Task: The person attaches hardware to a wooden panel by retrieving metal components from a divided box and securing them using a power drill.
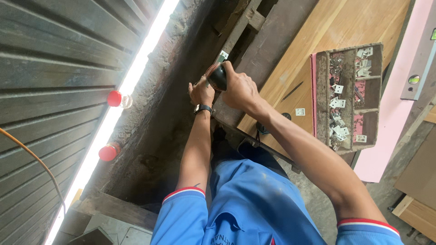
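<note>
My right hand [240,89] is wrapped around the dark rounded handle of a tool [218,78], which presses toward a dark wooden frame piece [268,50]. My left hand [201,92], with a watch on its wrist, sits just left of the tool, fingers bent against the frame near a small white metal bracket [222,56]. What the left fingers pinch is hidden. Both arms reach forward from blue sleeves.
A light wooden panel [345,22] lies to the right with a partitioned tray [349,95] of several small white brackets and screws on it. Loose brackets [299,111] and a pencil [292,90] lie beside it. Two red-capped bottles [117,99] stand on the rough ledge at left. A level [420,68] lies at right.
</note>
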